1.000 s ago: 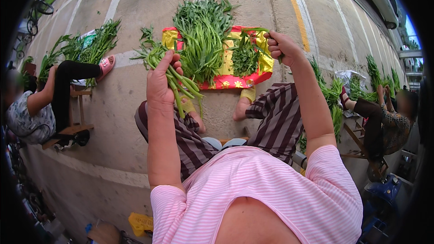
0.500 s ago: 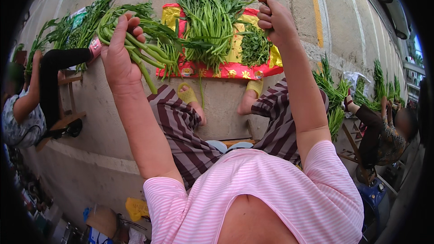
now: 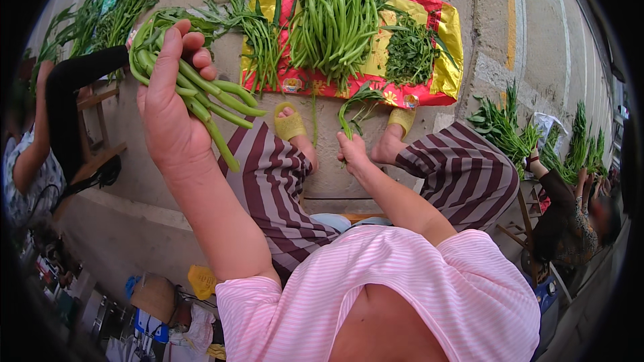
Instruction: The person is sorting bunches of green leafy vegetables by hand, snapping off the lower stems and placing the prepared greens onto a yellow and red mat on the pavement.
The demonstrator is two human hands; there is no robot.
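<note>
My left hand (image 3: 173,117), raised on the left, is closed round a bundle of water spinach (image 3: 225,100). Its thick cut stems stick out to the right and the leafy ends hang beyond my fingers. Low between my knees, my right hand (image 3: 355,151) grips a thinner stalk of water spinach (image 3: 346,115), its leaves pointing away from me. In front of me a large heap of long-stemmed water spinach (image 3: 335,30) lies on a red and yellow plastic sack (image 3: 447,33). A smaller pile of loose leaves (image 3: 410,53) sits at its right.
Loose stalks (image 3: 265,43) lie across the sack's left side. My feet in yellow slippers (image 3: 290,123) stand just before it. On either side a person sits by more greens (image 3: 506,127). Behind me on the left are a yellow bag (image 3: 201,281) and assorted goods.
My right hand has come down and toward me from the heap's far right, bringing a stalk between my knees. The left hand still holds its bundle, slightly further left.
</note>
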